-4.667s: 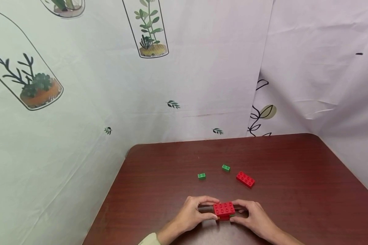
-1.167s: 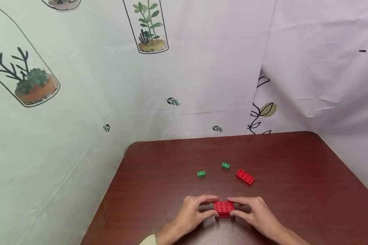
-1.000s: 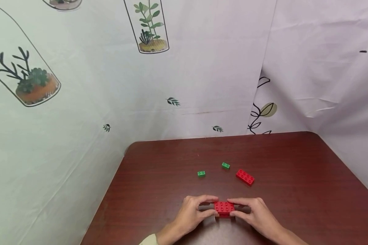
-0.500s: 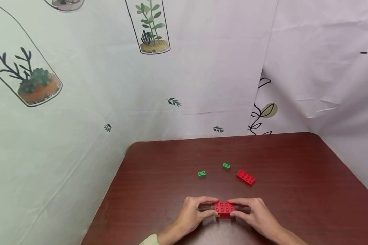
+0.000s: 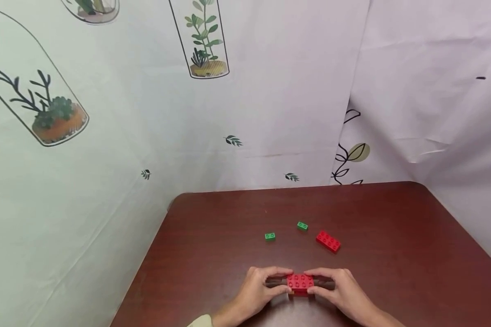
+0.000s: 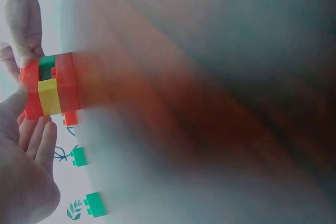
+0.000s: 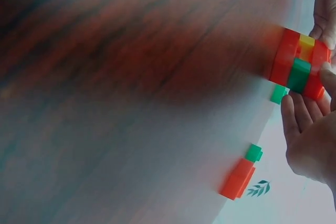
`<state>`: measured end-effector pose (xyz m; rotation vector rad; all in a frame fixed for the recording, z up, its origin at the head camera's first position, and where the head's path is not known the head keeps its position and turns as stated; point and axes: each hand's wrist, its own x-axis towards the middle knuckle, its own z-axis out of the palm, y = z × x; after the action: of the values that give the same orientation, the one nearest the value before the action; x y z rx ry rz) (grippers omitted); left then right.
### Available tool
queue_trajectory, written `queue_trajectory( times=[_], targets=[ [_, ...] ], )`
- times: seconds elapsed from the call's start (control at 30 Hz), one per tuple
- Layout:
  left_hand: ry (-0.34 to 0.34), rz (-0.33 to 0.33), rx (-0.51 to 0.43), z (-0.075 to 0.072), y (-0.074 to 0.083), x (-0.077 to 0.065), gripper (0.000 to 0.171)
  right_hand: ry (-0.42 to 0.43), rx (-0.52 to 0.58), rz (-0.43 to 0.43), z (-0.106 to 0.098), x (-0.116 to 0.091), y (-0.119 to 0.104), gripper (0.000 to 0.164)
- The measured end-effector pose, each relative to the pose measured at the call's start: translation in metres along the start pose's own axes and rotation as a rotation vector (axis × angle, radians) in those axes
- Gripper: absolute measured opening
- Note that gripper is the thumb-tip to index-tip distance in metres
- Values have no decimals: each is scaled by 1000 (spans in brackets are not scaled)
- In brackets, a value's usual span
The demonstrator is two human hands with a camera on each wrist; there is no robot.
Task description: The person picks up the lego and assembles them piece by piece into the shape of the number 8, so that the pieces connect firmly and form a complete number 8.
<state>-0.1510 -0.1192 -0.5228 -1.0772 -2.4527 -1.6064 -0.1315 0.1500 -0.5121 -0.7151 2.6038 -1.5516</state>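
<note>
A small stack of toy building bricks stands on the table near the front, between both hands. Its top is a red brick (image 5: 300, 281) with studs facing up. Below that, the left wrist view shows a yellow brick (image 6: 49, 97) and a green brick (image 6: 47, 62) with a gap between them, over a lower red brick (image 6: 67, 81). My left hand (image 5: 255, 290) pinches the top red brick's left end, thumb in front and fingers behind. At the right end, my right hand (image 5: 343, 288) grips the same brick likewise.
Beyond the hands lie two loose green bricks, one left (image 5: 270, 236) and one farther back (image 5: 302, 225). Another red brick (image 5: 328, 241) lies angled to the right of them. The dark red-brown table (image 5: 212, 218) meets a white, plant-printed cloth (image 5: 270, 113) at its back and sides.
Since the oldest frame, the right fingers have shifted onto the top brick's right end, and the green bit once showing there is covered. Over the last second both hands keep their hold; the head view tilts slightly.
</note>
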Motion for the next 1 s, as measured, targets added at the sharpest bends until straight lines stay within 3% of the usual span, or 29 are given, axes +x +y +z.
queue_trajectory(
  times=[0.23, 0.4, 0.63, 1.0],
  targets=[
    [-34, 19, 89, -2, 2, 0, 37, 0, 0, 1, 1, -1, 0, 34],
    [-46, 36, 103, -4, 1, 3, 38, -9, -4, 0, 2, 0, 0, 35],
    [0, 62, 145, -15, -2, 13, 36, -25, -22, 30, 2, -1, 2, 41],
    [113, -91, 163, -44, -31, 39, 58, -32, 25, 64, 3, -1, 8, 42]
  ],
)
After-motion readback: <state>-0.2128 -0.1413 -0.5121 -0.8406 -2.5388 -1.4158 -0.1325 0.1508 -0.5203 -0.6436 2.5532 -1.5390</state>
